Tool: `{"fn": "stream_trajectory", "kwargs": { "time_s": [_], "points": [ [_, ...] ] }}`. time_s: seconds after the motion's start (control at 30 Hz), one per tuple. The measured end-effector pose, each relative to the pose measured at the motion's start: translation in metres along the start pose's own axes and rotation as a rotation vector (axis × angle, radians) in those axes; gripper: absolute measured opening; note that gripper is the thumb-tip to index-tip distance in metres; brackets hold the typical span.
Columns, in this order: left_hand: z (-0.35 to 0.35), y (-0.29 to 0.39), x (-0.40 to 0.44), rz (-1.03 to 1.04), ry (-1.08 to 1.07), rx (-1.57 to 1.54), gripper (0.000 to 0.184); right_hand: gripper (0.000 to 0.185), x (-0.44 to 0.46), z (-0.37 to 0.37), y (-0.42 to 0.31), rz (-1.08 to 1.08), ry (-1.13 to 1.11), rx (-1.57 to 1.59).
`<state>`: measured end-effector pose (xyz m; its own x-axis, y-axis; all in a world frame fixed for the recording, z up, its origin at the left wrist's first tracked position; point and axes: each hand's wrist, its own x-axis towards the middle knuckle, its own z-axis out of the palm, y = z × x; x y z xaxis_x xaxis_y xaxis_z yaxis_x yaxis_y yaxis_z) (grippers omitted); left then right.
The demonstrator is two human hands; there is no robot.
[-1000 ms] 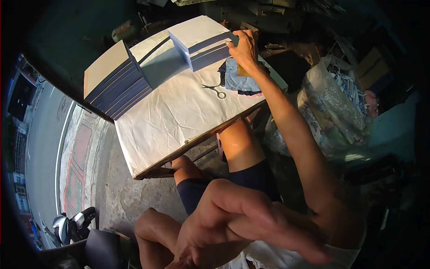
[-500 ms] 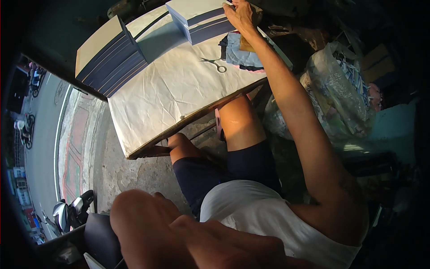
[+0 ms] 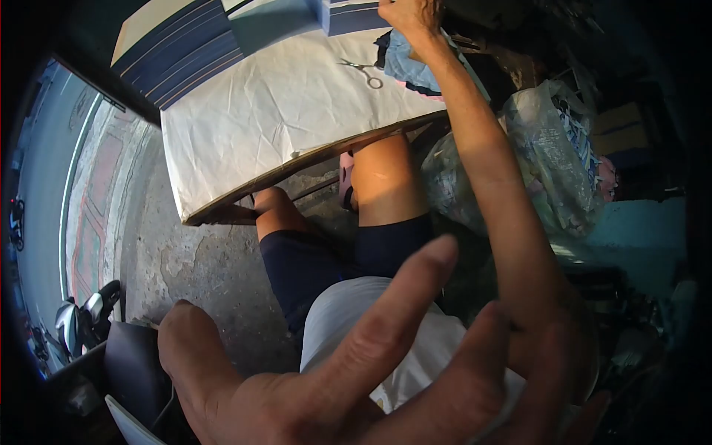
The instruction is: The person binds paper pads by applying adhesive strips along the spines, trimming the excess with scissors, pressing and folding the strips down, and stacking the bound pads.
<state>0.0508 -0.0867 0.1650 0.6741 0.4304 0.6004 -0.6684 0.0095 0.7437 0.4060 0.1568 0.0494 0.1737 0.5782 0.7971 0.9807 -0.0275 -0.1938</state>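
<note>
Seated work at a worktop (image 3: 245,119) spread with a creased white covering, its near edge running toward the seated person's knees. The right arm is stretched across the right end of the worktop. The right hand (image 3: 413,16) is at the far side, beyond the cloths, with its fingers bent and part of it cut off by the upper limit of the view; whether it grips anything cannot be told. Immediately to its left stands the blue-sided stack (image 3: 352,21), whose right end meets the fingertips or lies just beside them; contact cannot be settled from here. The top of this stack is out of view.

The left hand (image 3: 304,404) is raised close before the person's chest, well apart from the worktop, its fingers spread and slightly curled, holding nothing that can be seen.

A second, taller-looking stack (image 3: 178,55), blue-sided with pale seams between its layers, occupies the left edge of the worktop toward the far corner, well apart from both hands. A pair of scissors (image 3: 373,80) lies flat between the near edge and the blue-sided stack, one handle reaching the folded cloths (image 3: 408,65). These cloths, light blue over dark and pink layers, lie toward the right edge, partly beneath the line of the forearm. Beside the worktop, past its right edge, stands a clear plastic bag (image 3: 552,159) filled with thin strips.
</note>
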Motion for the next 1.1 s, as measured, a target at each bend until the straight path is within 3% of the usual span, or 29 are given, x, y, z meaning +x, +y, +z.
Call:
{"fn": "stream_trajectory", "kwargs": {
  "time_s": [0.03,0.07,0.17,0.2,0.27,0.3,0.33,0.37,0.43,0.47,0.53,0.6,0.67,0.73,0.83,0.87,0.93,1.0,1.1],
  "points": [
    [-0.002,0.004,0.001,0.003,-0.088,0.116,0.035,0.043,-0.001,0.007,0.003,-0.176,0.105,-0.059],
    [-0.004,0.006,0.001,0.013,-0.181,0.255,0.037,0.038,-0.004,-0.006,-0.014,-0.091,-0.010,-0.117],
    [-0.023,0.004,-0.007,0.022,-0.368,0.777,0.043,0.014,-0.001,-0.001,-0.016,-0.352,0.093,-0.041],
    [-0.037,-0.003,-0.016,-0.018,-0.300,0.974,0.045,0.014,0.001,-0.003,-0.017,-0.393,0.061,-0.061],
    [-0.075,-0.035,-0.054,-0.239,0.049,1.234,0.050,0.014,0.006,-0.008,-0.016,-0.414,0.047,-0.098],
    [-0.098,-0.062,-0.092,-0.375,0.349,1.125,0.050,0.014,0.007,-0.007,-0.016,-0.490,0.102,-0.146],
    [-0.130,-0.087,-0.145,-0.439,0.426,1.312,0.054,0.013,0.008,-0.006,-0.018,-0.565,0.154,-0.197],
    [-0.149,-0.109,-0.210,-0.673,0.557,1.372,0.056,0.013,0.009,-0.008,-0.022,-0.552,0.163,-0.205],
    [-0.171,-0.158,-0.371,-1.075,0.749,1.149,0.061,0.013,0.006,-0.016,-0.041,-0.669,0.245,-0.142],
    [-0.165,-0.168,-0.416,-1.225,0.856,0.753,0.068,0.018,0.001,-0.021,-0.052,-0.724,0.245,-0.138],
    [-0.119,-0.166,-0.420,-1.334,0.924,0.455,0.074,0.022,-0.022,-0.015,-0.067,-0.845,0.185,-0.161],
    [-0.090,-0.181,-0.410,-1.356,0.849,0.597,0.075,0.011,-0.052,-0.024,-0.102,-0.902,0.193,-0.159],
    [-0.083,-0.184,-0.401,-1.366,0.782,0.739,0.076,0.011,-0.084,-0.038,-0.130,-0.932,0.137,-0.099],
    [-0.088,-0.179,-0.384,-1.524,0.722,0.844,0.075,0.017,-0.118,-0.050,-0.155,-0.928,0.017,0.003],
    [-0.086,-0.154,-0.348,-1.565,0.646,0.954,0.068,0.019,-0.152,-0.056,-0.180,-0.900,-0.074,0.087],
    [-0.088,-0.143,-0.337,-1.564,0.636,0.955,0.068,0.021,-0.158,-0.056,-0.186,-0.802,-0.180,0.256],
    [-0.095,-0.121,-0.309,-1.334,0.851,0.538,0.059,0.029,-0.158,-0.056,-0.193,-0.625,-0.365,0.620],
    [-0.096,-0.095,-0.247,-1.078,0.893,0.494,0.050,0.029,-0.150,-0.062,-0.185,-0.528,-0.304,0.669],
    [-0.100,-0.072,-0.170,-0.515,0.526,1.252,0.046,0.023,-0.139,-0.065,-0.153,-0.194,-0.147,0.676]
  ]
}}
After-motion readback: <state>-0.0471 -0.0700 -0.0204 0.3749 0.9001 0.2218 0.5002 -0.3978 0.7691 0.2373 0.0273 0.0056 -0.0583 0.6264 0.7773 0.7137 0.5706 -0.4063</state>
